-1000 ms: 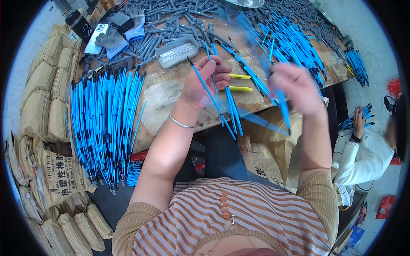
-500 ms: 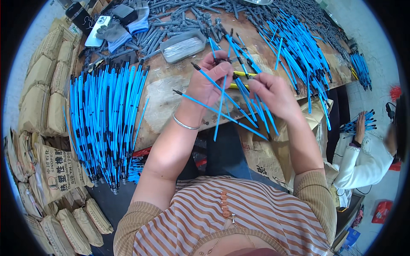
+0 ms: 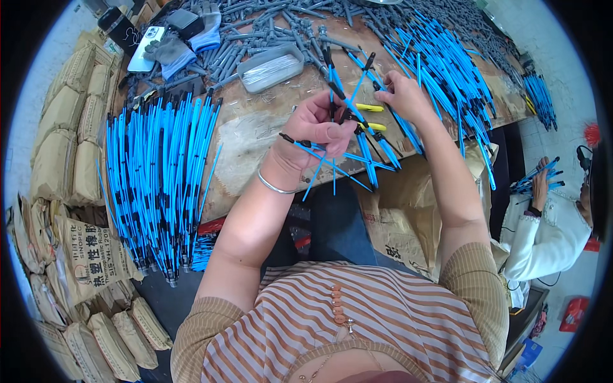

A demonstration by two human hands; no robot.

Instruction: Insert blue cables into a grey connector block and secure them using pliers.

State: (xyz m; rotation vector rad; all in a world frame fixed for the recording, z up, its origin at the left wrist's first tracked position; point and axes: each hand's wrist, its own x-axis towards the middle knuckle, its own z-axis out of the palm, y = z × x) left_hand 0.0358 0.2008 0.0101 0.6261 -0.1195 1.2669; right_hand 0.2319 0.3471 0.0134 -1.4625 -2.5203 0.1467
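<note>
The left hand (image 3: 322,127) is closed around a few slim blue rods (image 3: 365,159) with black fittings, which cross at odd angles and jut out above, below and to both sides of the fingers. The right hand (image 3: 403,94), just beyond and to the right of that grip, has its fingers bent in at the dark end of another rod; whether they pinch it or merely touch it, I cannot tell. Judging by how things lie, only a small handful is gathered and it is not yet evened up. Well to the left of the grip, a dense bundle (image 3: 163,166) of similar rods lies roughly side by side and looks like the more ordered share. Farther right, past the right hand, a large loose pile (image 3: 440,70) suggests plenty left to handle. Between the hands and slightly nearer the body show yellow handles (image 3: 370,107). Beyond the left hand, a grey tray (image 3: 271,85) of thin clear pieces sits before a heap of grey parts (image 3: 274,32), apparently all loose.
</note>
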